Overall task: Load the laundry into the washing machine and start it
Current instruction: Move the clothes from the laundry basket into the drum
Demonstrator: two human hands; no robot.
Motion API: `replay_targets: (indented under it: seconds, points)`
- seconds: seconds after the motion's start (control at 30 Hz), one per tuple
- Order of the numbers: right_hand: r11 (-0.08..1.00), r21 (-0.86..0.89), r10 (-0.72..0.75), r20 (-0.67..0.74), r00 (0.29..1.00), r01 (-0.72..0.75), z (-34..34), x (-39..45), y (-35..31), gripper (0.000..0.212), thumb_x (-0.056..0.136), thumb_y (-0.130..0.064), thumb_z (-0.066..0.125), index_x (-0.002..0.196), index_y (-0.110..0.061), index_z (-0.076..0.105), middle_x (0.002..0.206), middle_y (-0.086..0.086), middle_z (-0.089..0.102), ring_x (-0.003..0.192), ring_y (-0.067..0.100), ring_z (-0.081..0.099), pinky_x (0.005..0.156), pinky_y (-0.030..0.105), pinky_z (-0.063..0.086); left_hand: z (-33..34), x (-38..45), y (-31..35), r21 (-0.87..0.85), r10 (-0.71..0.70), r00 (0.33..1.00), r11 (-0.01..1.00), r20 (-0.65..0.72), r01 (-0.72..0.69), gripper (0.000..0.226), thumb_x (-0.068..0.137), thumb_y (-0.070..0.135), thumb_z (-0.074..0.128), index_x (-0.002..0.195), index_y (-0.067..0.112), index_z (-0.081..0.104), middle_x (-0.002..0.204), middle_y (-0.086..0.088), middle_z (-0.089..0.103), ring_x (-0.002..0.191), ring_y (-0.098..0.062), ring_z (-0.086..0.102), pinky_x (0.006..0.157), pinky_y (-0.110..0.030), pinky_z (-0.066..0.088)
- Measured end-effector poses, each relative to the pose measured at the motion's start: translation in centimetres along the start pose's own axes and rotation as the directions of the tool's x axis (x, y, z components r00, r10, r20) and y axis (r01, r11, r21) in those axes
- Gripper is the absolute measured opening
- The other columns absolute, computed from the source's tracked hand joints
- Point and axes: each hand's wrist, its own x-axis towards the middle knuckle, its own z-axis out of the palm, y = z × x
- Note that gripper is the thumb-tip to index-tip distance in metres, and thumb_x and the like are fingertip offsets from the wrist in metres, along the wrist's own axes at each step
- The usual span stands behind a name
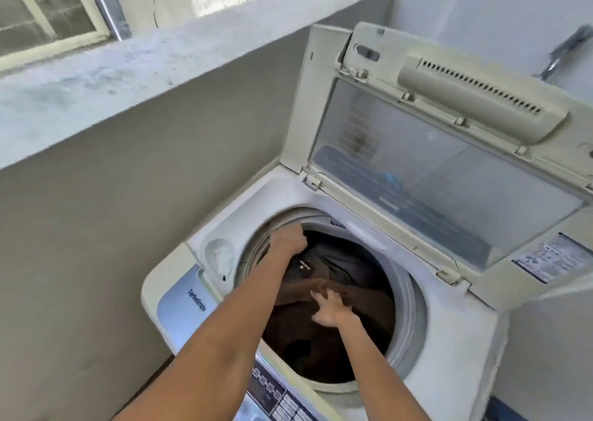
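A white top-loading washing machine (446, 311) stands with its lid (449, 170) raised upright. Dark clothes (346, 270), brown and black, fill the drum (409, 318). My left hand (287, 239) reaches to the drum's far left rim, its fingers curled down into the dark cloth there. My right hand (329, 308) lies with spread fingers on a brown garment in the middle of the drum, pressing it. Both forearms cross the front edge of the machine.
The control panel (272, 391) with buttons sits under my arms at the front edge. A grey concrete wall (96, 196) with a ledge runs close along the left. A detergent cup (221, 257) sits at the tub's left corner. A tap (564, 51) is at the upper right.
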Motion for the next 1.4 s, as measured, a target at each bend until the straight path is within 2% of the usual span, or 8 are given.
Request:
replay_targets:
  seconds: [0.1, 0.23, 0.4, 0.5, 0.63, 0.87, 1.2, 1.4]
  points:
    - [0.899, 0.437, 0.09, -0.244, 0.966, 0.026, 0.5, 1.2, 1.4, 0.038, 0.082, -0.014, 0.05, 0.107, -0.04, 0.065, 0.124, 0.003, 0.064, 0.116, 0.025, 0.057, 0.096, 0.034, 0.047, 6.6, 0.9, 0.3, -0.125, 0.038, 0.943, 0.992, 0.33, 0.004, 0.066, 0.097, 0.051, 0.033, 0.149, 0.011, 0.02, 0.152, -0.022, 0.025, 0.14, -0.036, 0.027, 0.114, -0.043, 0.025]
    - [0.84, 0.536, 0.442, -0.766, 0.467, 0.083, 0.2, 0.8, 4.6, 0.022, 0.085, -0.006, 0.05, 0.093, -0.02, 0.064, 0.095, 0.007, 0.067, 0.095, 0.03, 0.062, 0.07, 0.037, 0.048, 14.5, -0.3, -0.5, 0.108, -0.039, 0.82, 0.994, 0.571, -0.028, 0.066, 0.095, 0.06, 0.021, 0.151, 0.031, 0.0, 0.159, -0.007, -0.014, 0.146, -0.035, -0.006, 0.114, -0.063, 0.004]
    - [0.929, 0.333, 0.285, -0.371, 0.884, -0.161, 0.4, 2.1, 7.7, 0.046, 0.097, -0.024, 0.042, 0.142, -0.02, 0.036, 0.142, 0.014, 0.038, 0.13, 0.034, 0.035, 0.101, 0.043, 0.038, 15.3, -0.2, -1.1, 0.353, -0.166, 0.723, 0.928, 0.671, -0.115, 0.072, 0.094, 0.06, 0.03, 0.151, 0.03, -0.002, 0.159, -0.006, -0.011, 0.145, -0.038, -0.004, 0.111, -0.067, 0.008]
    - [0.972, 0.182, 0.184, -0.175, 0.967, -0.151, 0.7, 2.0, 7.0, 0.049, 0.099, -0.039, 0.037, 0.143, -0.016, 0.034, 0.142, 0.014, 0.042, 0.131, 0.035, 0.035, 0.103, 0.044, 0.038, 14.6, 0.9, -1.4, 0.318, -0.11, 0.736, 0.936, 0.667, -0.149, 0.071, 0.093, 0.062, 0.026, 0.149, 0.02, 0.021, 0.158, -0.008, 0.015, 0.145, -0.033, 0.016, 0.115, -0.054, 0.017]
    - [0.921, 0.382, 0.237, -0.407, 0.882, -0.071, -0.4, -0.1, 5.9, 0.042, 0.098, -0.046, 0.035, 0.118, -0.018, 0.059, 0.119, 0.01, 0.062, 0.112, 0.031, 0.057, 0.09, 0.038, 0.047, 10.5, -0.3, 1.1, 0.104, 0.119, 0.989, 0.986, 0.085, -0.128, 0.041, 0.095, 0.048, 0.035, 0.113, 0.021, 0.06, 0.119, -0.013, 0.063, 0.111, -0.031, 0.059, 0.09, -0.037, 0.045]
    - [0.835, 0.468, 0.258, -0.797, 0.545, 0.289, -2.3, -9.2, 8.6, 0.025, 0.094, -0.042, 0.049, 0.101, -0.026, 0.066, 0.092, -0.003, 0.071, 0.089, 0.02, 0.065, 0.067, 0.028, 0.045, 7.1, -7.1, 9.4, -0.123, 0.337, 0.836, 0.897, -0.433, -0.425, 0.02, 0.096, 0.029, 0.043, 0.101, 0.015, 0.056, 0.086, -0.007, 0.065, 0.083, -0.028, 0.062, 0.064, -0.035, 0.043]
    - [0.635, 0.556, 0.506, -0.824, 0.256, 0.536, 4.8, -21.6, 26.6, 0.014, 0.092, -0.019, 0.053, 0.093, -0.013, 0.066, 0.08, 0.009, 0.07, 0.073, 0.028, 0.063, 0.061, 0.035, 0.046, 17.4, -21.2, 29.8, -0.221, 0.665, 0.661, 0.628, -0.347, -0.747, 0.024, 0.089, 0.028, 0.043, 0.109, 0.019, 0.052, 0.091, 0.001, 0.062, 0.084, -0.02, 0.061, 0.07, -0.031, 0.043]
    - [0.462, 0.789, 0.642, -0.612, 0.462, 0.404, 14.2, -21.3, 36.6, 0.021, 0.095, -0.022, 0.049, 0.079, -0.031, 0.058, 0.066, 0.001, 0.066, 0.06, 0.021, 0.064, 0.061, 0.047, 0.055, 30.9, -24.2, 33.1, -0.292, 0.652, 0.758, 0.724, -0.009, -0.625, 0.023, 0.095, 0.024, 0.043, 0.116, 0.017, 0.048, 0.109, -0.002, 0.062, 0.1, -0.02, 0.059, 0.083, -0.033, 0.045]
